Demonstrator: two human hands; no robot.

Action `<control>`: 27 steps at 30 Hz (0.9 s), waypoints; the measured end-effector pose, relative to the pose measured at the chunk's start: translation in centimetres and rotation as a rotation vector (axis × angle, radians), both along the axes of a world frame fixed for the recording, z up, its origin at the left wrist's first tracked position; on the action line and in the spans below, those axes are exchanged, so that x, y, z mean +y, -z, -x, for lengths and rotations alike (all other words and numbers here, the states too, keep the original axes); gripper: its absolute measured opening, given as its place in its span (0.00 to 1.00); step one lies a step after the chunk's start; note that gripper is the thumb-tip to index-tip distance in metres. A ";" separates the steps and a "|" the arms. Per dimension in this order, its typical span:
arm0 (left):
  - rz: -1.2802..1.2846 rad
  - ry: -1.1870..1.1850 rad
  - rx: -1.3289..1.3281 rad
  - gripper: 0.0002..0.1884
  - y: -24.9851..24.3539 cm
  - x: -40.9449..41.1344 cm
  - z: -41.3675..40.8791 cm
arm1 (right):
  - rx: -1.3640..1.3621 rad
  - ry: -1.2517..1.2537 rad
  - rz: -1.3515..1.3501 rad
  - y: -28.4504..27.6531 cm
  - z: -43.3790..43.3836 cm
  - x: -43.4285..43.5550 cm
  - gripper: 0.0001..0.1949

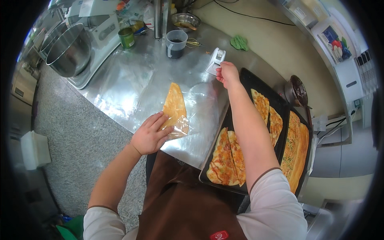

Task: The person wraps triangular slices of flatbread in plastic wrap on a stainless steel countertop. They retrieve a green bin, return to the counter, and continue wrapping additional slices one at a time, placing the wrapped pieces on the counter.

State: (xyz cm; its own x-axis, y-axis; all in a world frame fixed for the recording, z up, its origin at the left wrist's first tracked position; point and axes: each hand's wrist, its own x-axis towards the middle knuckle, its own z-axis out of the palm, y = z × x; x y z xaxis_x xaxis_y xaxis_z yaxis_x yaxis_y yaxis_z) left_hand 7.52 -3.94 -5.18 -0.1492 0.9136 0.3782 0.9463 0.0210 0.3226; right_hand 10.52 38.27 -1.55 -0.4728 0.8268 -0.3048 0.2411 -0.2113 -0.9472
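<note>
A tapered piece of flat golden bread [175, 103] lies on a clear plastic sheet on the steel worktop. Its near end is covered by a shiny fold of the film [180, 126]. My left hand [151, 133] lies on the bread's lower left side and the film, palm down with fingers spread. Farther off to the right, my right hand [228, 73] is at the near end of a small white dispenser [216, 58], which looks like a tape dispenser. Its fingers are curled there; whether they grip the dispenser or something drawn from it is hidden.
Black baking trays [207, 177] with topped flatbreads [223, 159] stand at my right. A measuring jug [176, 45] of dark liquid, an opened can [126, 38], a green cloth [239, 43] and a mixer bowl [69, 51] lie beyond. A dark-smeared pot [295, 91] stands behind the trays.
</note>
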 end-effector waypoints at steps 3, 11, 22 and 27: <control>0.004 0.011 0.002 0.23 -0.2 0.0 0.2 | -0.088 -0.037 0.107 0.3 1.2 2.3 0.10; 0.003 0.002 0.001 0.23 0.1 -0.2 0.2 | 0.000 -0.118 0.407 0.3 1.6 3.9 0.14; -0.004 -0.001 0.016 0.23 0.1 0.0 0.0 | 0.242 0.042 0.394 1.7 0.4 0.4 0.21; -0.003 -0.012 0.012 0.22 0.4 -0.3 0.0 | 0.209 0.110 0.407 4.8 0.3 -1.7 0.14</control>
